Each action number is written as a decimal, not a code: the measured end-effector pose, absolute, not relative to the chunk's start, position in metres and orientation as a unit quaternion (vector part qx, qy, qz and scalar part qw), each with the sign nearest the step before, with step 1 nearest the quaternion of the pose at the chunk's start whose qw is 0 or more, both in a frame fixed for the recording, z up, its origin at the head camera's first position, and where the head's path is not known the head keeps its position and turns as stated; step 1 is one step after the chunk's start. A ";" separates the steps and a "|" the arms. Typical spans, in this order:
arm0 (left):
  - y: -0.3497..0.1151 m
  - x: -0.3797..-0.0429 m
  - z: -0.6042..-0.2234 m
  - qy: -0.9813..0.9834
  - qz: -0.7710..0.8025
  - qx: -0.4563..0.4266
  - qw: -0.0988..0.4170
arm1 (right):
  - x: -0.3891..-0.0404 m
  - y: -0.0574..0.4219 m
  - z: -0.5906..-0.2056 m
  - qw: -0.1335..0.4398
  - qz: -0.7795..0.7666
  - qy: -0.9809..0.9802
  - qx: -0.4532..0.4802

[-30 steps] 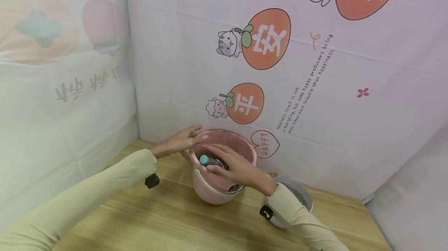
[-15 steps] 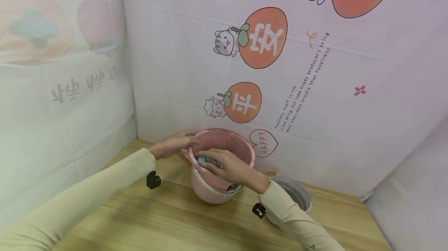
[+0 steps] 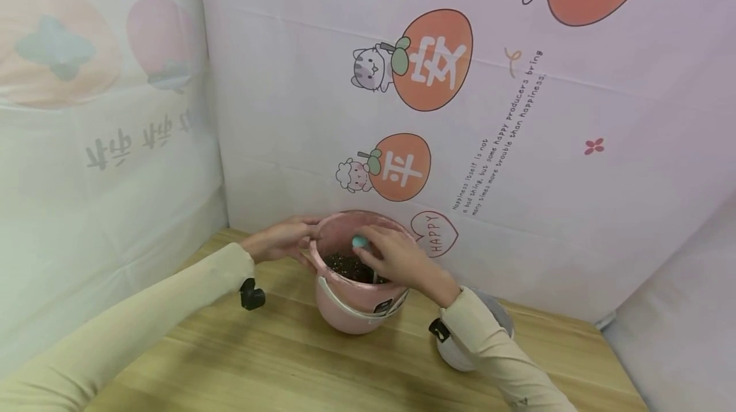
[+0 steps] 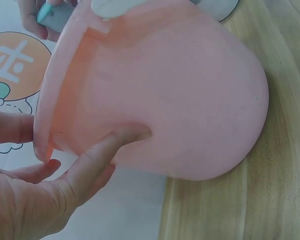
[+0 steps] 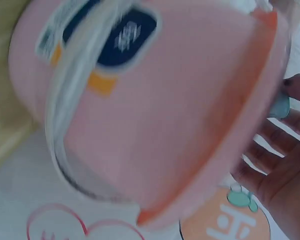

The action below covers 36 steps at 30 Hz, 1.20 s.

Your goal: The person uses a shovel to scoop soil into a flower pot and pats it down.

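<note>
A pink bucket [image 3: 347, 313] with a white handle [image 3: 339, 297] stands on the table, dark soil [image 3: 343, 264] visible inside. My left hand [image 3: 282, 239] holds it at the left of its rim; the left wrist view shows a digit pressed along the outer wall and others around the rim. Above the soil, my right hand [image 3: 402, 262] grips a small garden tool [image 3: 360, 241] by a grey handle with a turquoise end. The tool's lower part is mostly hidden behind the hand and the bucket. In the right wrist view, my fingers curl about the handle [image 5: 280, 106] beyond the rim.
A smaller pale grey container [image 3: 457, 354] stands right of the bucket, partly covered by my right sleeve [image 3: 480, 335]. Behind the wooden table [image 3: 287, 367] hangs a white cloth [image 3: 287, 112] printed with cartoon fruit and animals.
My right hand has first dipped left toward the near-left rim, then moved right and up with the tool, uncovering the soil. The left hand has settled at the rim; the bucket has hardly moved.
</note>
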<state>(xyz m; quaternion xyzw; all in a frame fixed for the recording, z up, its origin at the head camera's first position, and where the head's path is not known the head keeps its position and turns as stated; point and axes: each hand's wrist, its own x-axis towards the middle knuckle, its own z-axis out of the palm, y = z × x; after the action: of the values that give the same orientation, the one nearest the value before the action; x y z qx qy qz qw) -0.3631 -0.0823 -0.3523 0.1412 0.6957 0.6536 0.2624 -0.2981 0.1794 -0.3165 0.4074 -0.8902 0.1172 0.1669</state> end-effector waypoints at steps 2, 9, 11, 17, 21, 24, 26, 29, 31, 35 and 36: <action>-0.082 -0.363 -0.352 0.694 0.656 0.138 0.263 | -0.300 0.185 -0.313 0.173 0.112 -0.894 0.397; -0.083 -0.363 -0.353 0.696 0.656 0.128 0.263 | -0.306 0.201 -0.311 0.164 0.150 -0.899 0.377; -0.083 -0.363 -0.352 0.697 0.655 0.126 0.263 | -0.306 0.204 -0.309 0.155 0.161 -0.902 0.370; -0.083 -0.364 -0.351 0.696 0.657 0.122 0.264 | -0.308 0.209 -0.307 0.146 0.170 -0.913 0.341; -0.083 -0.363 -0.352 0.691 0.659 0.127 0.270 | -0.311 0.215 -0.308 0.144 0.177 -0.920 0.318; -0.084 -0.362 -0.353 0.690 0.660 0.127 0.270 | -0.314 0.219 -0.309 0.144 0.192 -0.921 0.307; -0.083 -0.363 -0.353 0.689 0.660 0.125 0.271 | -0.315 0.222 -0.310 0.145 0.200 -0.922 0.299; -0.083 -0.363 -0.353 0.686 0.664 0.121 0.272 | -0.317 0.225 -0.310 0.148 0.199 -0.924 0.291; -0.083 -0.363 -0.353 0.685 0.665 0.122 0.272 | -0.317 0.227 -0.310 0.147 0.193 -0.926 0.288; -0.083 -0.363 -0.353 0.687 0.663 0.123 0.272 | -0.314 0.230 -0.307 0.131 0.146 -0.937 0.290; -0.083 -0.363 -0.352 0.687 0.662 0.124 0.272 | -0.313 0.230 -0.306 0.126 0.124 -0.940 0.292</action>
<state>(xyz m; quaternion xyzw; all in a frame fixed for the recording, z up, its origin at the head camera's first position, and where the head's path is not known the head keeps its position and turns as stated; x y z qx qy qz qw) -0.3630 -0.0831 -0.3525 0.1241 0.6872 0.6621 0.2720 -0.3130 0.2301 -0.3056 0.2918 -0.9400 0.1238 0.1263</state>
